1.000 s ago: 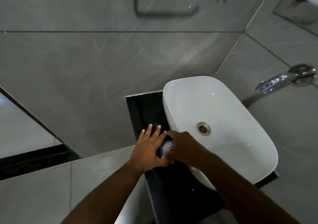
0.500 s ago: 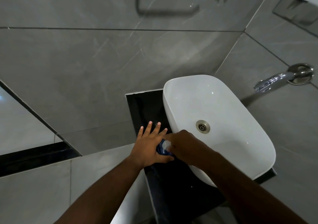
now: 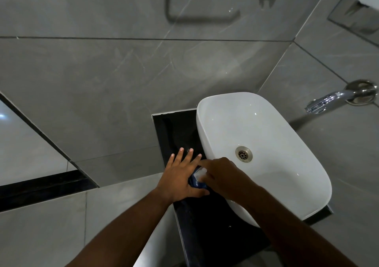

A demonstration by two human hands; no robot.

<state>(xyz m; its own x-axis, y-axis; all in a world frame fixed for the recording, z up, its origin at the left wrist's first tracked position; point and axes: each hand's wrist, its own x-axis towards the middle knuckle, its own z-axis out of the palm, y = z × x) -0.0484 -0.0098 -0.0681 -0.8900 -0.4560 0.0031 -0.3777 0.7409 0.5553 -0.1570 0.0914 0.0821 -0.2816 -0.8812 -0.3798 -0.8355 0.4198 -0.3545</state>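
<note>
**Bottle may skid under the press**

The right hand (image 3: 222, 176) curls over the white top of the blue bottle (image 3: 198, 178), which sits on the dark tabletop (image 3: 205, 225) just beside the basin (image 3: 287, 135). The left hand (image 3: 180, 179) rests against its side, fingers straight. A hard, off-centre push could likely topple it. The basin shows only its drain (image 3: 243, 154); the bottle's contents are hidden.
</note>
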